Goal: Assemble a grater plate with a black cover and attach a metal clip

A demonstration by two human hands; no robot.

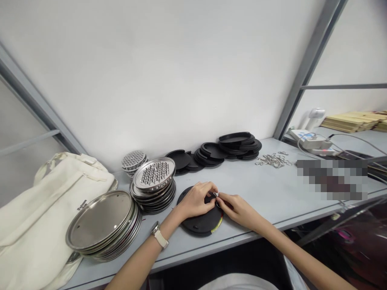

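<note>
A black round disc (201, 223) lies flat on the grey shelf (260, 191) in front of me. My left hand (196, 199) rests on its top, fingers curled and pinched near the disc's upper right edge. My right hand (237, 209) meets it there, its fingertips pinched on a small metal ring (217, 196). A watch is on my left wrist. A thin coloured strip shows at the disc's right rim.
Left of the disc stand a stack of perforated metal plates (154, 181) and a stack of plain metal lids (104, 223). Black discs (238, 145) are piled at the back. Loose metal clips (273, 160) lie at the right. A cream cloth bag (45, 201) sits far left.
</note>
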